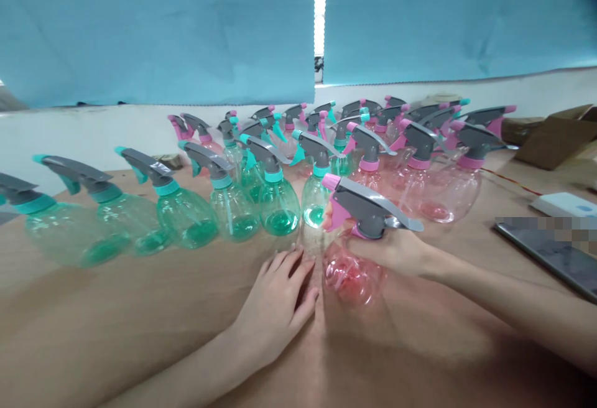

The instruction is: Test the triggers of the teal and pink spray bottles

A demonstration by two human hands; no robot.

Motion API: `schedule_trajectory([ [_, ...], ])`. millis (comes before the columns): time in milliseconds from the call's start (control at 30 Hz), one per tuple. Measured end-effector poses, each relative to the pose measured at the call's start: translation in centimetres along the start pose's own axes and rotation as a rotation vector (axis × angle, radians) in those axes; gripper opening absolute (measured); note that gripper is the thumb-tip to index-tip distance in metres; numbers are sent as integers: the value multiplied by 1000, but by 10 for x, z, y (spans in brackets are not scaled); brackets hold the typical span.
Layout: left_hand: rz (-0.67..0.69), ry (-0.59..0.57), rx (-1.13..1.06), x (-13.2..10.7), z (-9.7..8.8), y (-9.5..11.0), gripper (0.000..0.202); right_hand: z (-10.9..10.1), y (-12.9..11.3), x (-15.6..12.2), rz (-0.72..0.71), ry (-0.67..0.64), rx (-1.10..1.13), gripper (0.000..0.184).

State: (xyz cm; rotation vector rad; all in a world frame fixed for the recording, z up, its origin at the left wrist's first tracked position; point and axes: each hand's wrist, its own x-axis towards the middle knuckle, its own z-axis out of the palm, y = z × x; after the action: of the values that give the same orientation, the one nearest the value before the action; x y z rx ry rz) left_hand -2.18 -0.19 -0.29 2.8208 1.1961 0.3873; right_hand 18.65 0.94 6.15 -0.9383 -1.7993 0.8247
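Observation:
My right hand [392, 252] is closed around the neck of a pink spray bottle [352, 280], just below its grey and pink trigger head. The bottle tilts a little, its pink trigger pointing left. Some of my right fingers are hidden behind the bottle. My left hand [282, 296] rests on the wooden table [196, 339] with its fingers apart, holding nothing. Just beyond its fingertips stands a row of green spray bottles, among them one with a turquoise collar [278, 209]. Behind the held bottle are several pink spray bottles, one of them at the right [450, 193].
More spray bottles in both colours crowd the table's back. At the right lie a dark phone [550, 259], a white device [566, 206] with a thin cable, and a cardboard box [553, 137]. Blue curtains [158, 28] hang above the white wall [84, 131].

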Motion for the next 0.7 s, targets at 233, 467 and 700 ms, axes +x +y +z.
schedule_trajectory([
  [233, -3, -15, -1, 1, -1, 1, 34, 1, 3, 2, 31, -19, 43, 46],
  [467, -8, -20, 5, 0, -2, 2, 33, 1, 0, 2, 18, -31, 4, 49],
  [700, -8, -6, -7, 1, -1, 1, 30, 0, 6, 1, -45, -48, -27, 46],
])
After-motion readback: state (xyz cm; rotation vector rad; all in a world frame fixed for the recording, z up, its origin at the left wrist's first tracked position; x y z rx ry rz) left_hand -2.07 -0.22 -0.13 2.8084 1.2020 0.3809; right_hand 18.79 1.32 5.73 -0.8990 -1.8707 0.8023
